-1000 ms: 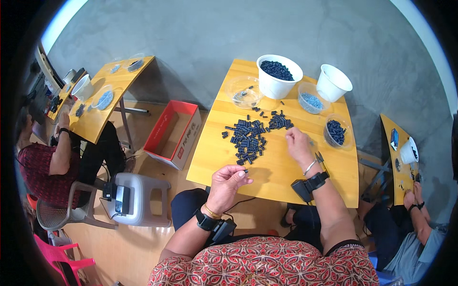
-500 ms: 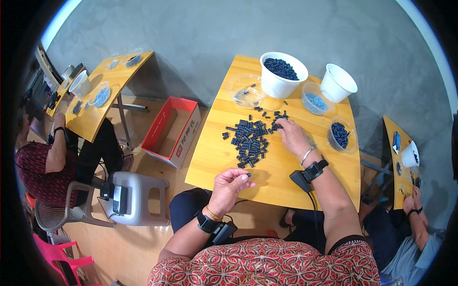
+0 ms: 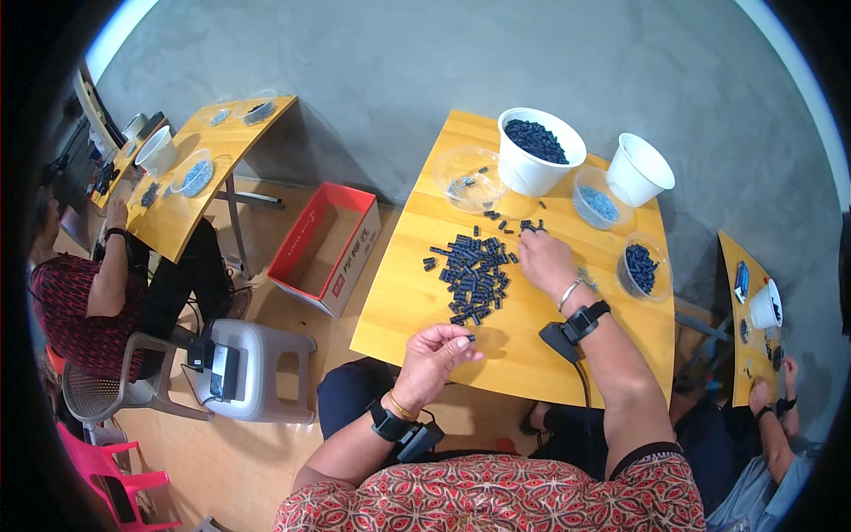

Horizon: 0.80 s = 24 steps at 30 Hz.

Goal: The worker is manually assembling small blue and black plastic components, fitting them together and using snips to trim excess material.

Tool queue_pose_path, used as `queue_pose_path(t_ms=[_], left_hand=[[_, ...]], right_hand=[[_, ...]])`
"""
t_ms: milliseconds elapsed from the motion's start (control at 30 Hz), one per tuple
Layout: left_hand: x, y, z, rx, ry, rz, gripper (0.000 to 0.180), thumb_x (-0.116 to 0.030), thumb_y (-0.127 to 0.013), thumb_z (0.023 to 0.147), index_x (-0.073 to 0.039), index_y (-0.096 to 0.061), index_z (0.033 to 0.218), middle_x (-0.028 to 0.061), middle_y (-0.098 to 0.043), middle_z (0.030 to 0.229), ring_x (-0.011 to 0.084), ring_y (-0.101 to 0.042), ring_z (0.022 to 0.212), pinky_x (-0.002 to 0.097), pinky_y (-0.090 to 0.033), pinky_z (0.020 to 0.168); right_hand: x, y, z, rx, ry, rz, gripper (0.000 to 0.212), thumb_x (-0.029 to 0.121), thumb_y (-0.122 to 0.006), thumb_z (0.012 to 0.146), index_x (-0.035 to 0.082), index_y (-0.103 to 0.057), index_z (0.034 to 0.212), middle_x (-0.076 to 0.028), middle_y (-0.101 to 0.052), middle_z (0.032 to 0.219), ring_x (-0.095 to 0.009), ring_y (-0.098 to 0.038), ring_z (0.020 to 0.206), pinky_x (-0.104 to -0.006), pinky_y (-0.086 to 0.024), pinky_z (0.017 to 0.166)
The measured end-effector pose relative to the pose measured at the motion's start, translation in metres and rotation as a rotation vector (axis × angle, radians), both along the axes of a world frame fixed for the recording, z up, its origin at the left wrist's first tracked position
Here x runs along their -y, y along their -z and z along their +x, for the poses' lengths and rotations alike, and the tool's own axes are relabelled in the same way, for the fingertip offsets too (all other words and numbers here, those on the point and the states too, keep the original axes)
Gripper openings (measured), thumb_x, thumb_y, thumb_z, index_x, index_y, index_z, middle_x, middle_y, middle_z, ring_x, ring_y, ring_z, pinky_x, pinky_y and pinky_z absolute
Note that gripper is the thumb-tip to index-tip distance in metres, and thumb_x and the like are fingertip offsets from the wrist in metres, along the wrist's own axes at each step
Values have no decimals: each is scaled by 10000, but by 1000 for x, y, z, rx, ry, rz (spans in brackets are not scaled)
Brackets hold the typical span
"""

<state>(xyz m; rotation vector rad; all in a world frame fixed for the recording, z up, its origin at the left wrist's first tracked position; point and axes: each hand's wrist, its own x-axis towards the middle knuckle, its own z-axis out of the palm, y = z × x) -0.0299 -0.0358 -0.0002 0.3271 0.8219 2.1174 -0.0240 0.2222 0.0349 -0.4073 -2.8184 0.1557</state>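
My left hand [image 3: 434,362] is over the table's near edge, thumb and fingertips pinched on a small black plastic piece [image 3: 472,338]. Farther off and to the right, my right hand [image 3: 548,263] reaches down to the tabletop. Its fingertips are drawn together on small black pieces [image 3: 530,226], partly hidden by the fingers. Left of it spreads a pile of black plastic pieces [image 3: 472,277], short and tube-like. A few loose pieces [image 3: 493,215] lie just beyond the pile.
On the yellow table [image 3: 399,293] stand a white tub of black pieces [image 3: 537,173], another white tub [image 3: 640,173], and clear bowls with blue bits [image 3: 596,202], black pieces [image 3: 640,269] and few parts [image 3: 468,180]. Left are a red-rimmed box [image 3: 324,248] and grey stool [image 3: 257,372]; people work at both sides.
The view has shifted slightly, so the table appears lower and farther right. Fewer loose black pieces show around my right fingertips. My left hand still pinches its piece.
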Motion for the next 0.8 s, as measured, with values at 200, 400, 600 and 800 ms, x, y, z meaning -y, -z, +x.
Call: queue_pose_path(t_ms=[200,400,600,800], left_hand=[[2,-2,-2,10,25,-8,106,-23,-556,851,-7,-595,948,82,-617,828,167,-597,751,385,-522,782],[3,-1,-2,41,48,33,107,-9,-553,851,-6,-600,948,68,-612,852,143,-577,753,374,-517,797],[2,2,1,26,47,32,106,-4,-542,856,1,-593,949,61,-598,840,140,-570,755,374,-514,789],[1,1,4,-33,-1,4,100,-14,-551,851,-2,-590,942,55,-603,847,134,-571,739,363,-513,788]], right_hand=[[-9,-11,-13,-71,-57,-21,87,130,-518,808,45,-540,802,-144,-569,778,-324,-571,789,-435,-457,676],[-1,3,-29,-116,-106,6,77,109,-579,775,43,-548,801,-133,-556,811,-301,-523,831,-409,-419,749],[2,2,-21,-135,-148,26,102,121,-584,779,32,-536,789,-119,-568,766,-307,-536,783,-407,-430,707],[48,-46,46,-298,-78,-652,104,86,-590,811,4,-530,831,-51,-555,645,-150,-562,604,-276,-446,537]])
